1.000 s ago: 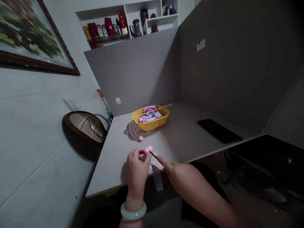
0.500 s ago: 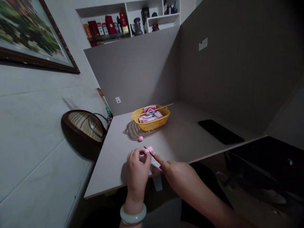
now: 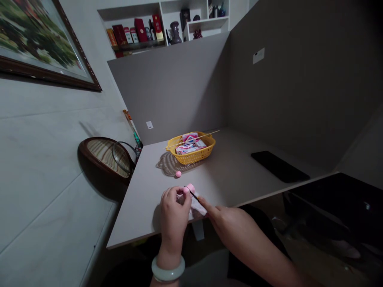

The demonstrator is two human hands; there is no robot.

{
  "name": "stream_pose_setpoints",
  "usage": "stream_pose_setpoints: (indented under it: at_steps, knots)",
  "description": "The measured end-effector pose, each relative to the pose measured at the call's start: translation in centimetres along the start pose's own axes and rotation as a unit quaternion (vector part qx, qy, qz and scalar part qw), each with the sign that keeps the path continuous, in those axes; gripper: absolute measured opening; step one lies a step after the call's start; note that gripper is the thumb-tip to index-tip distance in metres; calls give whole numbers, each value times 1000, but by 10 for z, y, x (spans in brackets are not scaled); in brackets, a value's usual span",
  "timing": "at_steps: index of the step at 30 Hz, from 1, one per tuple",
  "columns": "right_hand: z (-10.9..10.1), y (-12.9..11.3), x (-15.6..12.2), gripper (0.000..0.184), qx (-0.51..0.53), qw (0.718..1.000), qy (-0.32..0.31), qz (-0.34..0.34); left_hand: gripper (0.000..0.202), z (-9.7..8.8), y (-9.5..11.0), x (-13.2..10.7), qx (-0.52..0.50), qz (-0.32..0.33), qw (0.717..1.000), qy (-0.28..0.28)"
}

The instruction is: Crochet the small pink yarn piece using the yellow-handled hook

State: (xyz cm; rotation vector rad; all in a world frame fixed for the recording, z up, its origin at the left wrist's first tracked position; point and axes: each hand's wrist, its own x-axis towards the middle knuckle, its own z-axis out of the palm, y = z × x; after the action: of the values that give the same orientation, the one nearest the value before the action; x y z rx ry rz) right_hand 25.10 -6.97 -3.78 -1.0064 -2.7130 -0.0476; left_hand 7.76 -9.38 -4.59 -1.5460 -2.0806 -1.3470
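My left hand (image 3: 173,213), with a pale green bangle on the wrist, pinches a small pink lump (image 3: 189,188) just above the grey table (image 3: 227,175) near its front edge. My right hand (image 3: 223,219) grips a thin dark tool (image 3: 191,193) whose tip touches the pink lump. A crumpled white wrapper (image 3: 196,205) lies under both hands. A small pink ball (image 3: 178,174) rests on the table a little farther back.
A yellow basket (image 3: 193,153) with pink and white packets and a long wooden skewer across it stands mid-table. A black phone (image 3: 279,166) lies at the right. Grey partition walls close the back and right. A brown oval tray (image 3: 103,157) leans at the left.
The tool's tip slid forward across the pink lump and then drew back a little. Both hands stay in place; the view shifted slightly.
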Motion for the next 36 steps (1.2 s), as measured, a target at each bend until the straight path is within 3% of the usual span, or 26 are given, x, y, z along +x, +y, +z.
stream_pose_setpoints:
  at_steps: [4,10,17,23,29,36]
  knots:
    - [2,5,-9,67,30,999,17,-2,10,-1,0,1,-9,-4,1000,-14]
    - [-2,-3,15,65,1,1000,19,2,18,-2,1,3,-33,-28,999,-21]
    - [-1,5,-9,66,39,999,20,-8,15,-1,-2,3,-31,-25,999,-15]
    - [-2,-1,15,66,6,1000,27,-1,19,-1,-2,4,-46,-27,999,-11]
    - [-1,4,-4,69,20,1000,18,-5,16,-2,-3,4,-46,-23,998,-21]
    - [-10,-3,16,67,-4,1000,3,2,23,-1,-5,6,-64,-61,996,-31]
